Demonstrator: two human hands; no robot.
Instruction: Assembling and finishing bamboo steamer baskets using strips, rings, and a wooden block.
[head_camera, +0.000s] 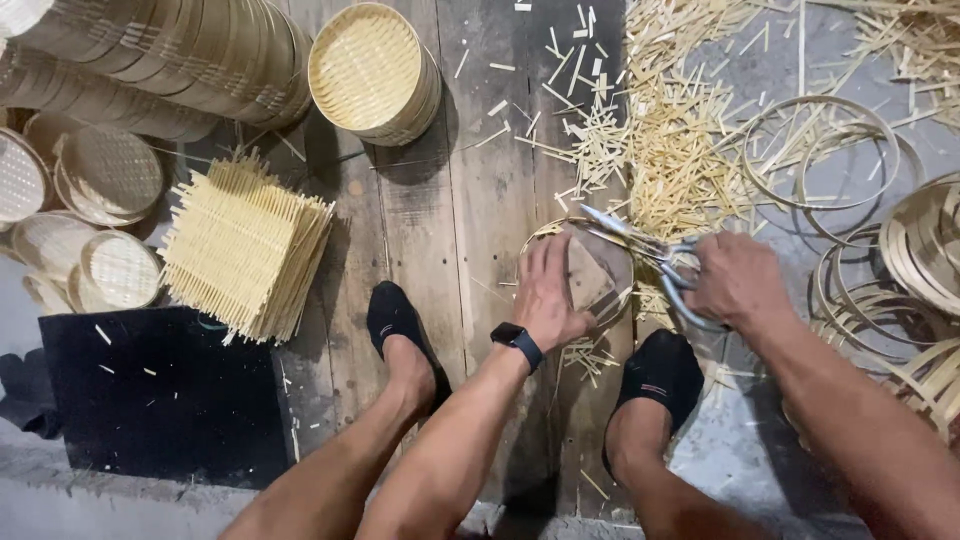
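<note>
My left hand (548, 295) presses a round bamboo steamer frame (618, 268) and a brown block (588, 277) down against the wooden floor. A black watch sits on that wrist. My right hand (738, 280) grips the handles of metal scissors (640, 245), whose blades point up and left over the frame's rim. Both feet in black socks rest on the planks on either side of my left arm.
A stack of square woven bamboo mats (245, 245) lies to the left. Round woven lids (372, 70) and stacked steamers (170, 60) fill the top left. Bamboo offcuts (680, 140) litter the floor above. Bamboo hoops (825, 155) lie right. A black mat (160, 395) is lower left.
</note>
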